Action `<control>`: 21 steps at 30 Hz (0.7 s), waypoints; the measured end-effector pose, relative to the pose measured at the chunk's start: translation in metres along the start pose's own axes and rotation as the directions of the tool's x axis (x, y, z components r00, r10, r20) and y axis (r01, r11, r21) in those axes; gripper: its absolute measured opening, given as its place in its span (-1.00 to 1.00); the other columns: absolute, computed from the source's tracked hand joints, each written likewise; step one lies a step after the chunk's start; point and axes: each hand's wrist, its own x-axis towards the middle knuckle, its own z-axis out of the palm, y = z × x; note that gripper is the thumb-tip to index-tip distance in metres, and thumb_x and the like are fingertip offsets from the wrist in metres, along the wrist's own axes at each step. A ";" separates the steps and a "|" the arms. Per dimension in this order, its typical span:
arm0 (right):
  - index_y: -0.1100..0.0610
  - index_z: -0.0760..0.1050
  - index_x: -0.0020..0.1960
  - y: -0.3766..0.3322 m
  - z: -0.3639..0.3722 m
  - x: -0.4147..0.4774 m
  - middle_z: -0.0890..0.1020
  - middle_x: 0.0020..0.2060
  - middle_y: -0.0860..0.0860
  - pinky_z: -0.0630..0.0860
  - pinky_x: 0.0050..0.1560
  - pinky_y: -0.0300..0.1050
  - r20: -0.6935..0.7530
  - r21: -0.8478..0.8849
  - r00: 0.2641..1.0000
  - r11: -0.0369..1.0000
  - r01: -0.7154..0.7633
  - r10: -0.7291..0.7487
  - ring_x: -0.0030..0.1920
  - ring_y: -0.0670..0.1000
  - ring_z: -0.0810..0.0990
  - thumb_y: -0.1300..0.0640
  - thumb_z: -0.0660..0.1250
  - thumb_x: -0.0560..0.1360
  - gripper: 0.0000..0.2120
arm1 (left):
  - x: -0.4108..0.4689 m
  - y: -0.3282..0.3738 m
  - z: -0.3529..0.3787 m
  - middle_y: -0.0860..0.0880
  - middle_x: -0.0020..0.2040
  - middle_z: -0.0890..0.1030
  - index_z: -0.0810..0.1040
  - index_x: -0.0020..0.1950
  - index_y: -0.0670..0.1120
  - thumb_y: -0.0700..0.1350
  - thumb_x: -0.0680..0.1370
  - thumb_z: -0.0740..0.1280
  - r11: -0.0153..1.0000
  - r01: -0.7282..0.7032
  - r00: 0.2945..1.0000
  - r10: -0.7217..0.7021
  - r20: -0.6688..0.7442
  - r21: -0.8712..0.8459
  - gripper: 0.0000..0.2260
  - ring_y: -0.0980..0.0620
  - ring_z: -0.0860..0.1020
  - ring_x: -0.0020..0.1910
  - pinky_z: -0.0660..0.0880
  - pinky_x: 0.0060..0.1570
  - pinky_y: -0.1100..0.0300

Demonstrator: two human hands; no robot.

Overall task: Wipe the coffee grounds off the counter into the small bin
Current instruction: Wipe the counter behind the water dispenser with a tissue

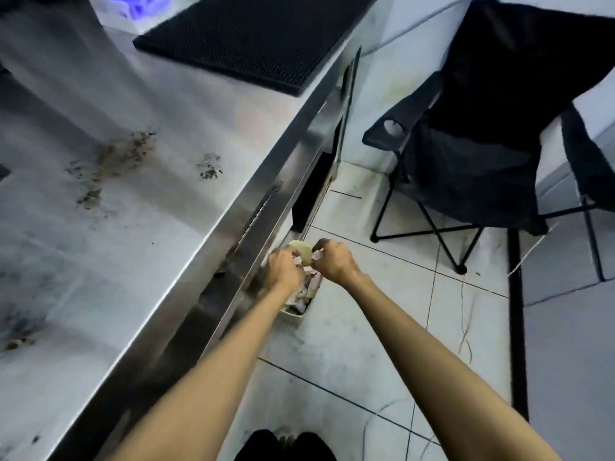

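Coffee grounds point(116, 161) lie in brown smears on the steel counter point(100, 244), with a smaller dark patch point(209, 166) nearer its edge and more at the near left point(18, 341). Down on the floor beside the counter's front stands a small white bin point(294, 317) holding crumpled paper. Both arms reach down over it. My left hand point(283, 269) and my right hand point(332, 261) each pinch a pale yellowish piece point(303, 251), perhaps a cloth or sponge, held between them just above the bin.
A black rubber mat point(253, 38) lies at the counter's far end. A black folding chair point(492, 128) stands on the tiled floor point(382, 327) to the right. Thin loose wires trail over the tiles. My dark shoes point(286, 447) show at the bottom.
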 end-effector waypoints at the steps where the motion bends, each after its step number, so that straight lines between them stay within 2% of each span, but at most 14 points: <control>1: 0.21 0.52 0.21 0.002 0.012 0.014 0.58 0.19 0.24 0.48 0.15 -0.05 -0.001 -0.005 1.000 1.000 0.002 -0.002 0.22 0.21 0.54 0.16 0.30 0.48 -0.69 | 0.015 -0.009 0.009 -0.17 0.19 0.61 0.58 0.18 -0.11 -0.26 0.47 0.30 1.000 -0.005 1.000 0.005 -0.009 0.006 -0.71 -0.16 0.52 0.21 0.41 0.22 0.14; 6: 0.16 0.44 0.26 0.008 0.043 0.058 0.54 0.22 0.19 0.49 0.16 -0.02 -0.003 -0.071 1.000 0.997 -0.022 0.022 0.23 0.19 0.54 0.08 0.36 0.46 -0.60 | 0.056 -0.031 0.025 -0.16 0.29 0.53 0.48 0.31 -0.10 -0.19 0.48 0.37 0.998 -0.031 0.999 0.030 0.013 0.052 -0.62 -0.14 0.46 0.29 0.40 0.25 0.11; 11: 0.16 0.40 0.29 0.002 0.022 0.045 0.50 0.26 0.17 0.47 0.18 0.02 -0.049 -0.135 0.998 0.990 -0.049 0.042 0.26 0.18 0.49 0.04 0.36 0.48 -0.57 | 0.044 -0.018 0.008 -0.15 0.31 0.49 0.44 0.34 -0.07 -0.17 0.50 0.37 0.995 -0.055 0.998 0.052 0.028 0.088 -0.59 -0.10 0.42 0.31 0.44 0.18 0.07; 16: 0.16 0.42 0.29 -0.026 -0.052 -0.013 0.50 0.27 0.17 0.45 0.20 0.00 -0.035 -0.157 0.999 0.987 -0.040 0.035 0.27 0.18 0.49 0.00 0.33 0.49 -0.57 | -0.006 0.033 -0.040 -0.13 0.28 0.48 0.47 0.28 -0.06 -0.14 0.49 0.35 0.985 -0.116 0.986 0.098 0.134 0.131 -0.64 -0.09 0.44 0.28 0.45 0.12 0.10; 18: 0.18 0.44 0.27 -0.043 -0.094 -0.041 0.53 0.25 0.18 0.45 0.20 0.01 -0.034 -0.165 0.999 0.986 -0.025 0.020 0.26 0.18 0.50 0.01 0.32 0.50 -0.59 | -0.033 0.061 -0.069 -0.12 0.25 0.48 0.49 0.25 -0.06 -0.12 0.49 0.35 0.982 -0.141 0.981 0.122 0.149 0.127 -0.67 -0.10 0.48 0.23 0.47 0.09 0.11; 21: 0.18 0.47 0.23 -0.074 -0.155 -0.079 0.57 0.19 0.17 0.48 0.17 0.01 -0.047 -0.191 0.999 0.981 -0.015 0.006 0.21 0.19 0.53 0.07 0.33 0.49 -0.65 | -0.070 0.100 -0.120 -0.12 0.21 0.53 0.53 0.19 -0.05 -0.07 0.45 0.38 0.972 -0.205 0.972 0.190 0.138 0.112 -0.69 -0.11 0.50 0.21 0.48 0.14 0.08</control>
